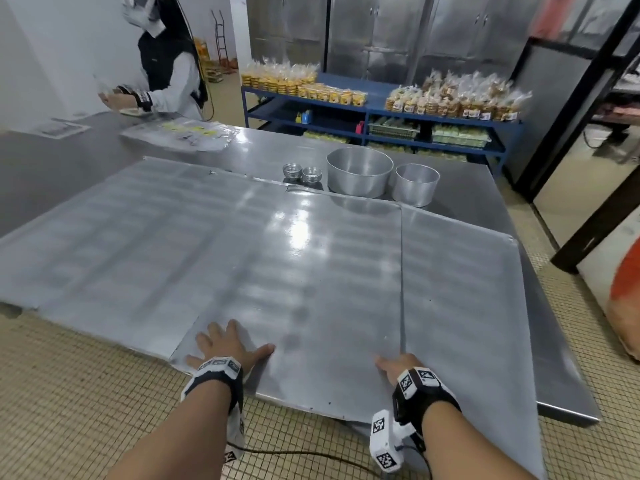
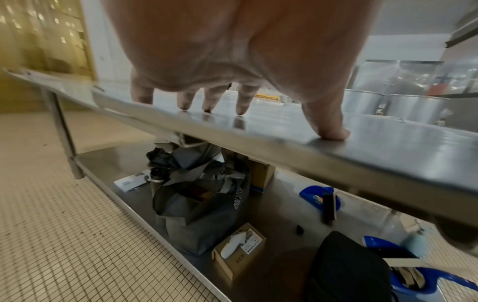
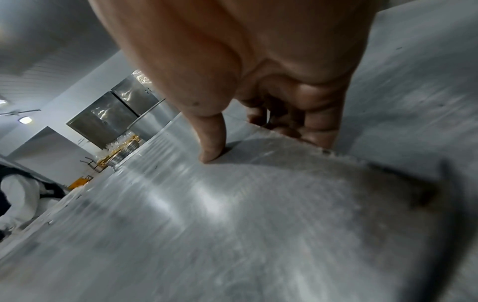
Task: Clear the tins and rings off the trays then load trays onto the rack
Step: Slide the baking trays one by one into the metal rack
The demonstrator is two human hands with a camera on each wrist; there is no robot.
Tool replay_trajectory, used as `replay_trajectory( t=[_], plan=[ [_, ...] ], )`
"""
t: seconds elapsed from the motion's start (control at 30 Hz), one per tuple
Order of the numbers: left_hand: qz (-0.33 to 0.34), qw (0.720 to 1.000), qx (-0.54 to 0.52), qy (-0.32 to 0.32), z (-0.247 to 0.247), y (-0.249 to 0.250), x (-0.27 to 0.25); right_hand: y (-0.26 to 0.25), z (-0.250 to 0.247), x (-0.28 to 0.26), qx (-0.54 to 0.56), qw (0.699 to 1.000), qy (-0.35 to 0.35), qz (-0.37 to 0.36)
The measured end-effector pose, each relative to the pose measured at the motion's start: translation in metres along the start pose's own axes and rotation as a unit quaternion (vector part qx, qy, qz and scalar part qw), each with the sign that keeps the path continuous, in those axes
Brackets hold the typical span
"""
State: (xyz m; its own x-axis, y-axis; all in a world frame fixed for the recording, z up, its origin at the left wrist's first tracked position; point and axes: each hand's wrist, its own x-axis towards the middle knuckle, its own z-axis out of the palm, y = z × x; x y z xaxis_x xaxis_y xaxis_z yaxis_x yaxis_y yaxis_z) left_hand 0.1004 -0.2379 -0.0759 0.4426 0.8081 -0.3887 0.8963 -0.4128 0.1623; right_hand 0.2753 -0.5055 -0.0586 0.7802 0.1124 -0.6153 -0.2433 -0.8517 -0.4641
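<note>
Head view: the top tray [image 1: 311, 271] runs long away from the person; left hand [image 1: 227, 344] flat on its near edge, right hand [image 1: 394, 367] pinching its near-right corner.

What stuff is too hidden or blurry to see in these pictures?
- Right hand fingers: in the right wrist view they curl under the middle tray edge, tips hidden.
- Rack: not in any view.
- Small tins: head view, too small to count.
- Other person: cut off by the top edge.
</note>
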Motion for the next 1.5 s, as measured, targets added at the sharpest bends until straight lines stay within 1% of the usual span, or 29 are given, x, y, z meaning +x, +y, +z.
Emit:
replay_trajectory(
  t=[0.07, 0.13, 0.27, 0.37, 0.43, 0.5, 0.63, 0.77, 0.9, 1.03, 1.27, 1.5],
  plan=[
    [-0.042, 0.999, -0.009, 0.002, -0.002, -0.005, 0.003, 0.007, -0.006, 0.001, 0.005, 1.000, 0.000, 0.007],
    [-0.072, 0.997, -0.021, -0.009, -0.005, -0.008, 0.006, 0.015, -0.010, 0.001, 0.010, 1.000, -0.001, 0.014],
    [-0.087, 0.996, -0.006, -0.022, -0.018, -0.004, 0.005, 0.025, -0.012, -0.005, 0.021, 0.999, 0.000, 0.028],
    [-0.121, 0.992, -0.027, -0.026, -0.027, -0.002, 0.007, 0.027, -0.017, -0.012, 0.028, 0.999, 0.014, 0.042],
    [-0.139, 0.990, -0.015, -0.032, -0.032, -0.005, 0.008, 0.026, -0.020, -0.015, 0.030, 0.998, 0.016, 0.054],
    [-0.143, 0.989, -0.008, -0.038, -0.036, -0.007, 0.008, 0.025, -0.021, -0.017, 0.034, 0.997, 0.016, 0.065],
    [-0.151, 0.985, -0.074, -0.043, -0.039, -0.020, 0.009, 0.017, -0.020, -0.030, 0.053, 0.995, 0.018, 0.082],
    [-0.160, 0.975, -0.149, -0.046, -0.039, -0.041, 0.007, 0.009, -0.013, -0.048, 0.098, 0.991, 0.037, 0.088],
    [-0.174, 0.955, -0.232, -0.065, -0.039, -0.072, 0.007, 0.007, 0.006, -0.063, 0.140, 0.986, 0.048, 0.080],
    [-0.172, 0.943, -0.275, -0.072, -0.048, -0.108, 0.007, -0.006, 0.027, -0.097, 0.177, 0.979, 0.062, 0.082],
    [-0.151, 0.935, -0.310, -0.079, -0.070, -0.185, 0.023, -0.039, 0.087, -0.149, 0.235, 0.965, 0.079, 0.088],
    [-0.150, 0.930, -0.329, -0.068, -0.088, -0.250, 0.046, -0.071, 0.145, -0.180, 0.238, 0.962, 0.093, 0.094]
  ],
)
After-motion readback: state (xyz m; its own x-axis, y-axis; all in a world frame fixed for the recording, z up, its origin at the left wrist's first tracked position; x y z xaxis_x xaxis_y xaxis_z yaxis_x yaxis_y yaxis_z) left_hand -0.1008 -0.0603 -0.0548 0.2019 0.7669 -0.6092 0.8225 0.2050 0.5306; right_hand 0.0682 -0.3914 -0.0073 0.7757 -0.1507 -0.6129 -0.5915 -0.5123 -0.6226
